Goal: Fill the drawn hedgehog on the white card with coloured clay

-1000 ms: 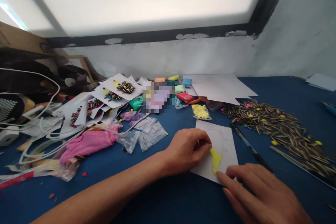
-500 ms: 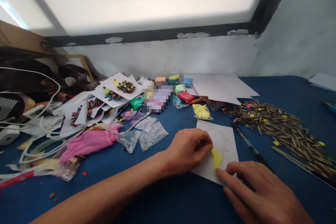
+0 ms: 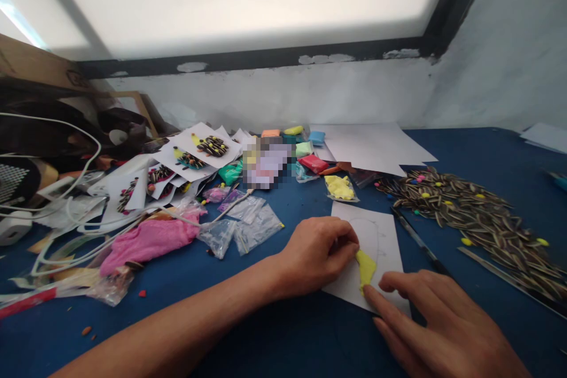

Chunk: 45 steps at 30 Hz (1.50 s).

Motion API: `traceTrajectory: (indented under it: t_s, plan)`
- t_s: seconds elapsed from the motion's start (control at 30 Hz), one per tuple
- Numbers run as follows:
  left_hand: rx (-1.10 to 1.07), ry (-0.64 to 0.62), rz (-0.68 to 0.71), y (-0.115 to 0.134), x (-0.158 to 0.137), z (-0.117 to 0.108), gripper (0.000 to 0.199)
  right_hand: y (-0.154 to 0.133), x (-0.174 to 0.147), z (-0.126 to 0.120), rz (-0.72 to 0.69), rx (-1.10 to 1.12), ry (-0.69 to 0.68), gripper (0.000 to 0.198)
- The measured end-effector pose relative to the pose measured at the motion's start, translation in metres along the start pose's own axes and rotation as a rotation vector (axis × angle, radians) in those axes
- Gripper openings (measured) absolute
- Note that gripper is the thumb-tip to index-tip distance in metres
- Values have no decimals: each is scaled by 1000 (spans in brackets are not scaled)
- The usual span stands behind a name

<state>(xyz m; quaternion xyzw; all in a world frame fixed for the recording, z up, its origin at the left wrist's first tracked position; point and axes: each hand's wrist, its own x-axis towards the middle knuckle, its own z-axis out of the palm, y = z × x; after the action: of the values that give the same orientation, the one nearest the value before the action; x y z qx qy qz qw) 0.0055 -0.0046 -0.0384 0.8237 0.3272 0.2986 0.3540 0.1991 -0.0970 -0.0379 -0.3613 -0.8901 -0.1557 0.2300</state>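
A flattened piece of yellow modelling clay (image 3: 367,269) lies on a small white sheet of paper (image 3: 392,236) that bears a faint pencil outline. My left hand (image 3: 321,251) rests over the paper's left side, fingers curled and thumb pressed in, closed at the clay's upper end. The fingertips hide that end of the clay. From the lower right, my right hand (image 3: 447,322) reaches in with its fingers apart, the index fingertip touching the clay's lower tip. Above the paper sits an open packet of yellow clay (image 3: 340,188).
A pen (image 3: 419,239) lies right of the paper, beside a spread pile of sunflower seeds (image 3: 482,212) and pointed tweezers (image 3: 500,271). Several clay packets, including a red one (image 3: 313,163), stand behind. At left are seed-decorated cards (image 3: 208,144), pink clay (image 3: 155,239) and white cables (image 3: 73,212).
My right hand has shifted slightly, its index fingertip still at the clay's lower tip and its other fingers a little changed. The left hand stays put.
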Motion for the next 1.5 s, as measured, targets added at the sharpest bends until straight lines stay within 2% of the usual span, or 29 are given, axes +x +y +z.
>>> traceTrajectory:
  t_s: [0.3,0.53,0.87,1.03,1.5]
  plan:
    - [0,0,5,0,0,-1,8,-3,5,0,28,-12,62,22]
    - [2,-2,5,1,-1,-1,8,-2,4,0,18,-12,1,23]
    - [17,-8,2,0,0,0,9,1,5,-2,-29,-44,16,22]
    - [21,-9,4,1,0,-1,9,0,7,0,67,32,77,22]
    - [31,-1,4,0,-1,0,9,-1,7,-3,48,75,11,20]
